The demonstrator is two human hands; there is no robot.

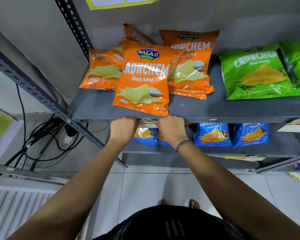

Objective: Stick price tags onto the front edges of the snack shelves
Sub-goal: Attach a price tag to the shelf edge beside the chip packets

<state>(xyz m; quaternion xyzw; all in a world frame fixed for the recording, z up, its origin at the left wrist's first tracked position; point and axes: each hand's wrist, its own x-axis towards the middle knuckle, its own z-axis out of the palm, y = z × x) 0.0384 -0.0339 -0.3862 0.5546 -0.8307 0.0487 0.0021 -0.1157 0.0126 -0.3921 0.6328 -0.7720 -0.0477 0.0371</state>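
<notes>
Nearest to us, our two forearms reach out over pale floor tiles (145,186); a dark band (182,144) circles the right wrist. Our left hand (122,129) and right hand (171,128) meet at the front edge of the grey shelf (215,115). Between them sits a price tag (147,123), white with a dark header, against that edge. Left fingers are curled at the tag's left end, right fingers curled at its right end; both pinch or press it, but the fingertips are hidden, so we cannot tell which.

Just below and behind the hands, blue chip bags (212,135) stand on the lower shelf. A second yellow-and-white tag (296,126) hangs at the far right of the same edge.

On the shelf top, an orange chip bag (142,78) marked "Simply Salted" lies nearest the edge, directly above the hands. More orange bags (189,66) are heaped behind it. Green bags (256,73) lie to the right, apart from the orange pile.

To the left, black cables (42,135) trail on the floor beyond the perforated upright (42,97). A yellow-bordered sheet (123,2) sticks to the back panel above.
</notes>
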